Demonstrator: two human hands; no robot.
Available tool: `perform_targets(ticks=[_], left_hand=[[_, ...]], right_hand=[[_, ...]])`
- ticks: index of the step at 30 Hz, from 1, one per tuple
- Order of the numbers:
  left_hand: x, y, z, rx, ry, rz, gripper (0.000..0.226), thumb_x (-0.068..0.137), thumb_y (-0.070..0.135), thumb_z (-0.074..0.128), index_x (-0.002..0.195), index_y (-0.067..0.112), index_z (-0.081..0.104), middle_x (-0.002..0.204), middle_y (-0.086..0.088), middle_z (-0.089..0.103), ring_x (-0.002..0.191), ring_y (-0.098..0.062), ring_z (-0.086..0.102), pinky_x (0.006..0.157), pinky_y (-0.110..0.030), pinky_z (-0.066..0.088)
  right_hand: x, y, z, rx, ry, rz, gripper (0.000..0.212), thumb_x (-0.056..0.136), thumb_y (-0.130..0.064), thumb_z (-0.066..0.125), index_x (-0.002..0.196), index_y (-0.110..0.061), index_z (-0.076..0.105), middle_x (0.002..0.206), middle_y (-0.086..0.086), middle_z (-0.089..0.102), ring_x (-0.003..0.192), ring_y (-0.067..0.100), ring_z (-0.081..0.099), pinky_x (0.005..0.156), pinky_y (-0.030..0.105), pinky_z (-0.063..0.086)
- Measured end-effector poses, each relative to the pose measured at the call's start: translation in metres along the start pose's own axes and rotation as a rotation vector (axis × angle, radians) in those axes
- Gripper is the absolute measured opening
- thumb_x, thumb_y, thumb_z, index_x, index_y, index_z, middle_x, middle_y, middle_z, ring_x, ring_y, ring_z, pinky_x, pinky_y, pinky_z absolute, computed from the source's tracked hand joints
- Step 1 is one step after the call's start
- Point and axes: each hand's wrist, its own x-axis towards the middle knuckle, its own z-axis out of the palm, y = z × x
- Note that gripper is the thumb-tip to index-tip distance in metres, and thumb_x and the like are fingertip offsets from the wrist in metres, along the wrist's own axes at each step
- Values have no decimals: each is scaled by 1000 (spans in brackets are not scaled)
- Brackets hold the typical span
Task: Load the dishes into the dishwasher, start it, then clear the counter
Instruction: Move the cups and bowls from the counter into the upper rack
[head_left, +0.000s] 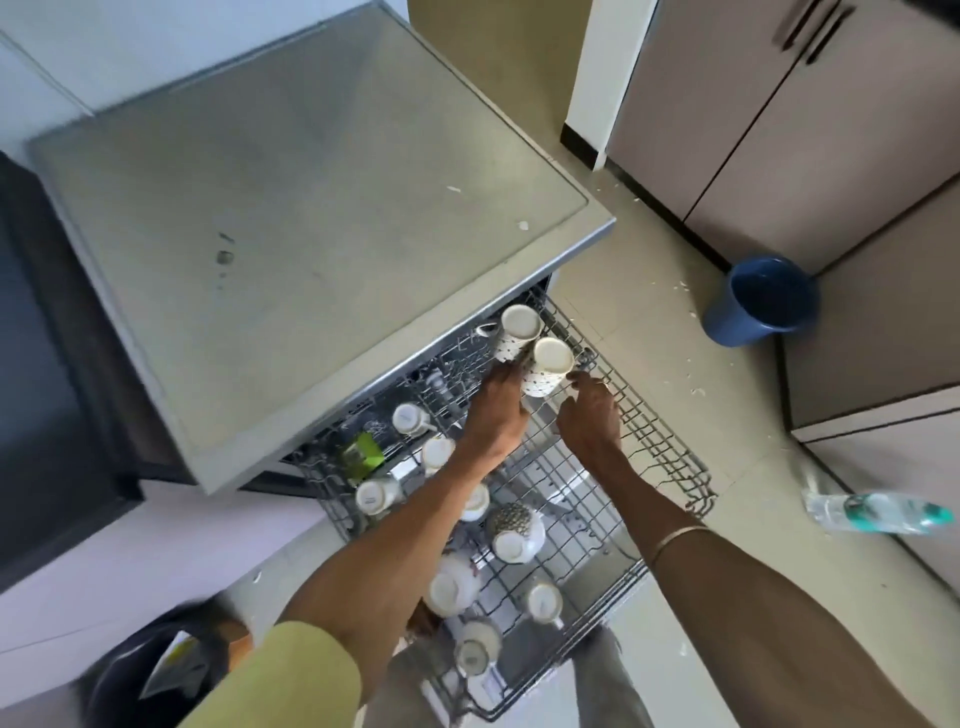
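Head view: left grip (496, 397) holds dotted cup (546, 368) in rack (660, 457); right grip (589, 410) curled beside it, empty.

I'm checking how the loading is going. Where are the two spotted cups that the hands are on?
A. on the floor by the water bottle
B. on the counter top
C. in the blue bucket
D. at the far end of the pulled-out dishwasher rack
D: both spotted cups sit at the far end of the rack, with the left hand and right hand at them.
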Motion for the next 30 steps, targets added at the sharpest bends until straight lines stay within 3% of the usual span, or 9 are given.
perform_targets(ticks=[4, 6, 9, 13, 19, 23, 30], left_hand=[[-35, -2, -44, 50, -127, 63, 56, 93, -7, 47, 145, 12, 39, 129, -15, 56, 77, -12, 62, 63, -25, 57], [-54, -1, -66, 62, -138, 97, 49, 97, -2, 44, 144, 11, 40, 128, -16, 55, 74, -11, 60, 57, -21, 52], [-76, -5, -91, 52, -106, 150, 52, 95, -1, 46, 145, 12, 40, 135, -13, 51, 98, -22, 64, 73, -28, 58], [-110, -4, -132, 40, -52, 170, 43, 99, 8, 47, 141, 7, 45, 135, -15, 54, 116, -29, 59, 98, -40, 52], [-157, -27, -194, 39, 141, 133, 39, 100, 17, 45, 138, 5, 48, 137, -16, 54, 123, -33, 55, 103, -43, 46], [-192, -68, -241, 79, 241, 59, 42, 103, 18, 39, 143, 6, 43, 143, -14, 49, 127, -31, 52, 105, -43, 45], [-226, -154, -332, 106, 414, -120, 43, 105, 20, 38, 145, 4, 39, 149, -14, 44, 139, -29, 41, 114, -42, 37]], right_hand=[[-45, -38, -9, 27, 41, 76, 41, 87, -6, 52, 127, -16, 55, 125, 12, 62, 102, 28, 64, 78, 35, 55], [-69, -58, -13, 29, 45, 77, 39, 88, -8, 50, 126, -17, 55, 122, 11, 63, 97, 26, 64, 74, 35, 58], [-96, -91, -18, 32, 38, 68, 39, 91, -8, 50, 128, -19, 56, 118, 9, 64, 95, 25, 64, 70, 26, 49], [-128, -134, -24, 3, 60, 11, 37, 92, -15, 51, 128, -21, 56, 122, 12, 64, 108, 33, 63, 86, 41, 51], [-165, -189, -21, -18, 52, -116, 36, 93, -18, 51, 128, -12, 54, 120, 20, 64, 111, 38, 61, 88, 44, 49], [-190, -245, -4, 51, 58, -252, 39, 95, -20, 50, 133, -13, 53, 130, 17, 59, 119, 36, 56, 96, 41, 45], [-222, -357, 42, 40, -11, -467, 41, 96, -22, 48, 136, -11, 50, 129, 16, 59, 118, 34, 56, 97, 39, 43]])
